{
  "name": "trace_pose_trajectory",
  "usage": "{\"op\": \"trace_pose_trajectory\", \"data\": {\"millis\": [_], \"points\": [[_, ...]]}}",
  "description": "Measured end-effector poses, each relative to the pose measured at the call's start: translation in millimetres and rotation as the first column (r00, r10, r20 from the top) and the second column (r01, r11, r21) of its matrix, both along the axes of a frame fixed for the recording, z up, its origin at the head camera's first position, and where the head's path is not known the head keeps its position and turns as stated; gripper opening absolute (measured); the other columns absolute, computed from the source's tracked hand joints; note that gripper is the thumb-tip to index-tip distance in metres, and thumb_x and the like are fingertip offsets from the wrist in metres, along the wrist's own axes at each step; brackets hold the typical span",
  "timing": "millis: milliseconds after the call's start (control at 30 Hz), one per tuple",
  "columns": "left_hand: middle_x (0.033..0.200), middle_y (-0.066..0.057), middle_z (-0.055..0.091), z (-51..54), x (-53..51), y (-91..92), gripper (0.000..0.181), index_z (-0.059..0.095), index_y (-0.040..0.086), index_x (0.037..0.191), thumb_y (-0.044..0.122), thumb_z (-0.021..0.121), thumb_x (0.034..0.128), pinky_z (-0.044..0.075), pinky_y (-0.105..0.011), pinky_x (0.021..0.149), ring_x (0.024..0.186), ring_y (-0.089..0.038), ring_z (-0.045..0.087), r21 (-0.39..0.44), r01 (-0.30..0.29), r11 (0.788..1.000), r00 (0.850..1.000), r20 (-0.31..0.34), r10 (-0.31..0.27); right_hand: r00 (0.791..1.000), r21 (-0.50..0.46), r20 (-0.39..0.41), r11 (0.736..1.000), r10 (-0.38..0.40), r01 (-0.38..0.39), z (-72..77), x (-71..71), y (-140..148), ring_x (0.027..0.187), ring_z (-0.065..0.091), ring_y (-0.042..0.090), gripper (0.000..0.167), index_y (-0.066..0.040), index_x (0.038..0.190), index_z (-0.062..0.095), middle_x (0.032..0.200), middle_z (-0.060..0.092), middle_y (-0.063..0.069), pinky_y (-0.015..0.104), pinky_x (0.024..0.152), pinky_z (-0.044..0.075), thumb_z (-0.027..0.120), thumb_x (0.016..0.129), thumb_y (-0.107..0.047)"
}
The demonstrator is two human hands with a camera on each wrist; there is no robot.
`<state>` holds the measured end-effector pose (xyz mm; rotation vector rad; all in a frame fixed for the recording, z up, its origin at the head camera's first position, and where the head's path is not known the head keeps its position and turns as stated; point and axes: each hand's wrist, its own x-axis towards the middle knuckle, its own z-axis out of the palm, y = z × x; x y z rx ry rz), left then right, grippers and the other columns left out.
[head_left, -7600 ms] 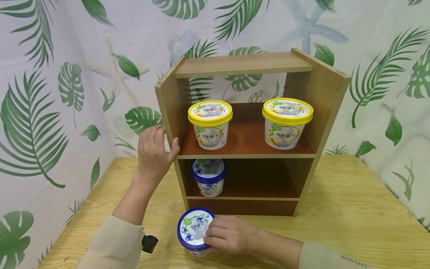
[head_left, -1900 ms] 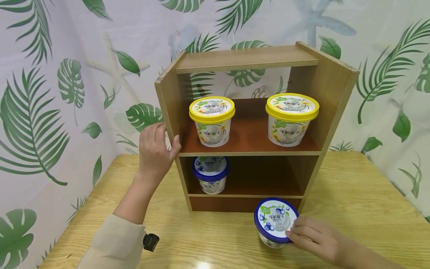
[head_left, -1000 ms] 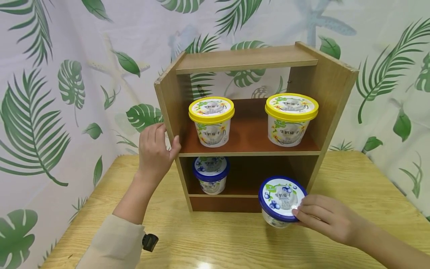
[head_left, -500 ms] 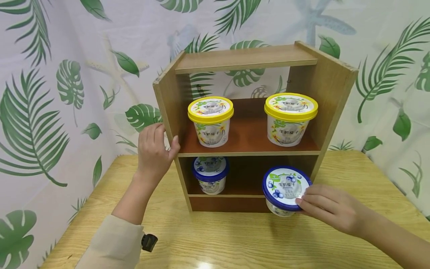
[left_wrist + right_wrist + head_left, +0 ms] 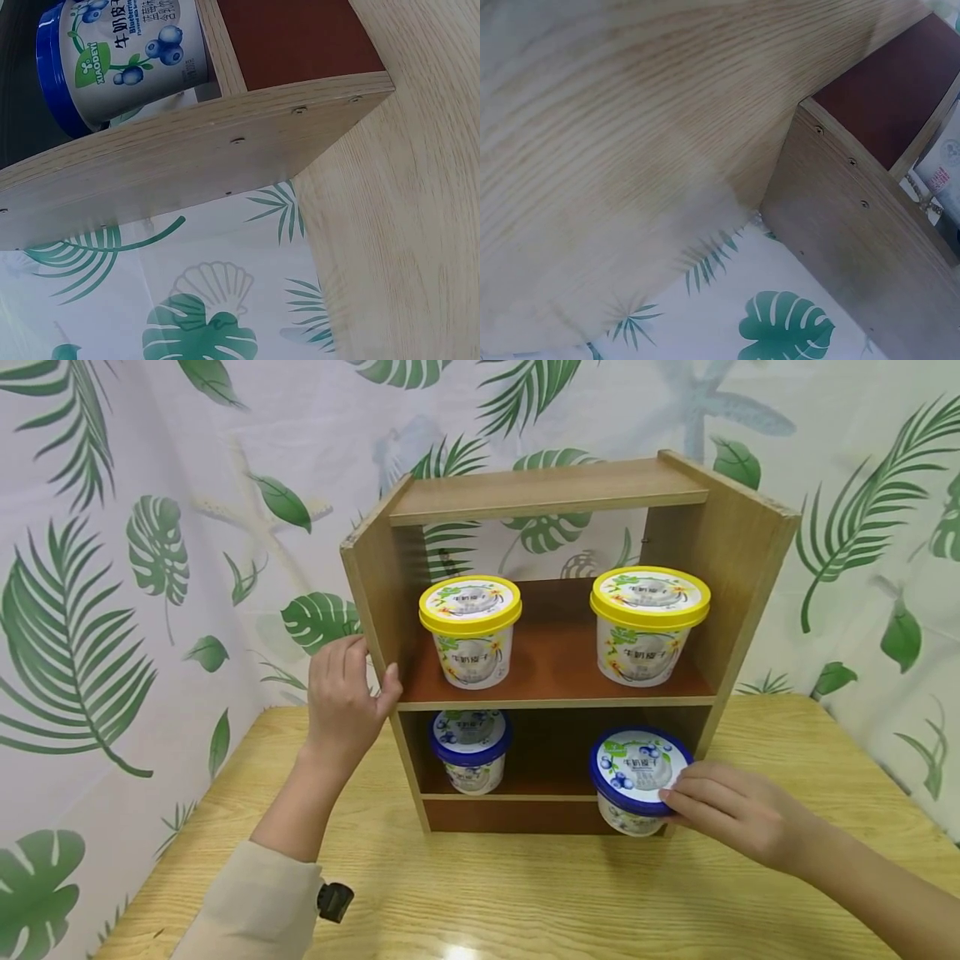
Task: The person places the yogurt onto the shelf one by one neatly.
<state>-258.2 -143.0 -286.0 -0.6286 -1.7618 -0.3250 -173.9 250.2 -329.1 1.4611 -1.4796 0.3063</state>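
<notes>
In the head view my right hand [image 5: 738, 814] holds a white tub with a blue lid and blueberry print [image 5: 641, 777] by its right side. This tub is at the front of the lower compartment, right end, its base overlapping the board's front edge. A second blue-lidded tub [image 5: 470, 752] stands at the left end of that compartment. My left hand [image 5: 345, 702] grips the left side panel of the small wooden shelf [image 5: 551, 703], thumb at the front edge. Two yellow-lidded tubs, one left [image 5: 472, 635] and one right [image 5: 647, 627], stand on the upper level. Neither wrist view shows a hand.
The shelf stands on a wood-grain table [image 5: 480, 893]. Behind it hangs a white cloth with green leaf print [image 5: 225, 527]. The shelf's side panel shows in the left wrist view [image 5: 247, 142] and the right panel [image 5: 847, 225] in the right wrist view.
My right hand has carried the blue-lidded tub from the table's front left, rightward and then up to the lower compartment's right end. The left hand has stayed on the panel.
</notes>
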Motion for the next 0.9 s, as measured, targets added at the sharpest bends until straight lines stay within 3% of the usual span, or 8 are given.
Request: {"op": "trace_pose_trajectory", "data": {"millis": [367,900], "points": [[0.096,-0.027,0.057,-0.1,0.5,-1.2,0.035,0.051,-0.012,0.098,0.022,0.052,0.0887,0.045,-0.048,0.080,0.091,-0.040,0.055,-0.006,0.006,1.000,1.000,0.013,-0.006,0.993,0.005,0.015,0.993,-0.121,0.121,-3.0,-5.1,2.6,0.070,0.062,0.023,0.033,0.003,0.084,0.067,0.078,0.067,0.011,0.029,0.066,0.049,0.046,0.099,-0.018],[0.097,-0.027,0.057,-0.1,1.3,-0.1,0.034,0.051,-0.011,0.099,0.021,0.052,0.0883,0.046,-0.048,0.082,0.093,-0.040,0.055,-0.006,-0.002,1.000,1.000,0.022,0.002,0.992,-0.054,-0.052,0.993,-0.111,0.109,-3.5,-3.5,-0.1,0.065,0.060,0.025,0.027,0.005,0.084,0.069,0.075,0.066,0.014,0.032,0.056,0.049,0.049,0.097,-0.009]]}}
